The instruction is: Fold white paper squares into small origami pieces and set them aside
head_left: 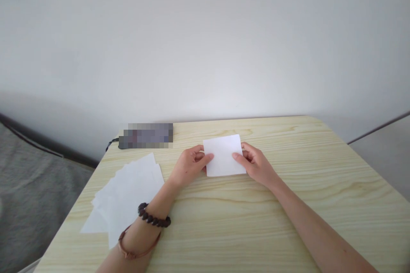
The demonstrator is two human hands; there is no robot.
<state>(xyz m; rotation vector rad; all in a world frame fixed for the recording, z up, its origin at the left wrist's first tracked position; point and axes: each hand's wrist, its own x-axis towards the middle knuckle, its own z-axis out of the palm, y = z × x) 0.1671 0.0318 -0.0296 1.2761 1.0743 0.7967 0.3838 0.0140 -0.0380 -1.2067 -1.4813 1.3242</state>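
A small folded white sheet of paper lies a little above the middle of a light wooden table. My left hand pinches its left edge, thumb on top and fingers curled behind. My right hand grips the right edge in the same way. Both hands are closed on the paper. My left wrist carries a dark bead bracelet and a thin copper-coloured bangle.
A loose pile of white paper sheets lies on the table to the left of my left arm. A blurred dark object sits at the table's far left edge. A plain white wall stands behind; grey fabric lies left of the table.
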